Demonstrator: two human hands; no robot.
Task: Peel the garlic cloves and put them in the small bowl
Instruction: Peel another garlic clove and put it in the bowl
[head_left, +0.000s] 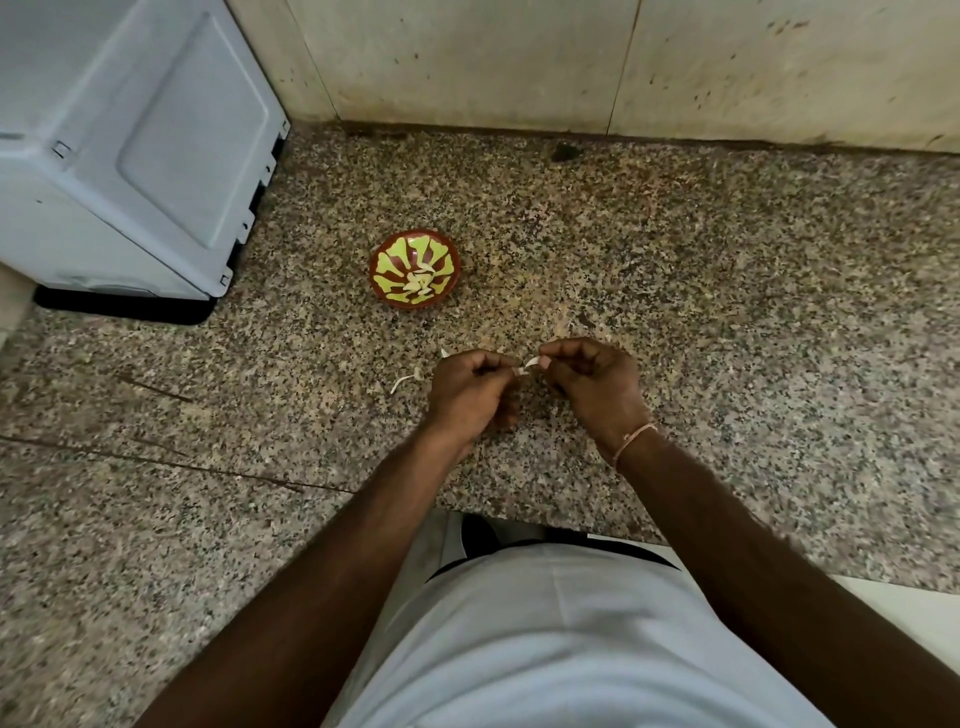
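A small red bowl (387, 249) with a yellow-green pattern stands on the speckled granite counter (727, 291). Several pale peeled garlic cloves (420, 283) lie in its middle. Just in front of the bowl, my left hand (470, 392) and my right hand (597, 387) meet over the counter, fingers curled. Between their fingertips they pinch a small white garlic clove (529, 365); most of it is hidden by the fingers. A curl of white garlic skin (406, 380) lies on the counter left of my left hand.
A grey appliance (130, 150) on a black base fills the back left corner. A stained tiled wall (571, 62) closes the back. The counter's front edge runs near my waist, stepping back at the right.
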